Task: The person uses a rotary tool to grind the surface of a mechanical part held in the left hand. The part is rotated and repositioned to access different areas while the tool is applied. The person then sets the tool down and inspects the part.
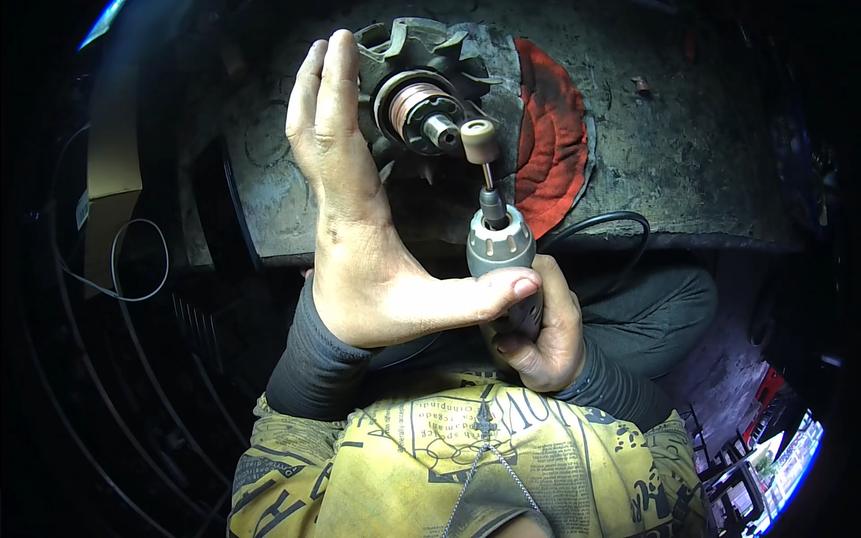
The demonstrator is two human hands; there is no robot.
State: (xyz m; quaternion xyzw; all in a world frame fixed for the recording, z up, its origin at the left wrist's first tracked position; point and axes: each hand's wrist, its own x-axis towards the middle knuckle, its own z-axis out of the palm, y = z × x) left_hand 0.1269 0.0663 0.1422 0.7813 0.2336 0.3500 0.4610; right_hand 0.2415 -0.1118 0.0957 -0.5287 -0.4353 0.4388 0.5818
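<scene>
My right hand (552,332) is wrapped round a grey rotary tool (491,247), held upright in front of me. A small pale cylindrical grinding bit (480,141) sits on its shaft. My left hand (345,179) is stretched out, fingers pointing away, with its thumb reaching across the tool's body. Beyond the tool lies an alternator rotor (426,81) with fan blades, copper-coloured slip rings and a shaft end facing me. The left fingers are beside the rotor; in this view the bit overlaps the area next to its shaft end, and I cannot tell whether they touch.
A red cloth pad (549,134) lies on the worn dark bench (664,152) right of the rotor. The tool's black cable (628,215) loops off to the right. On the left are a cardboard piece (114,161) and a thin pale cable (161,269).
</scene>
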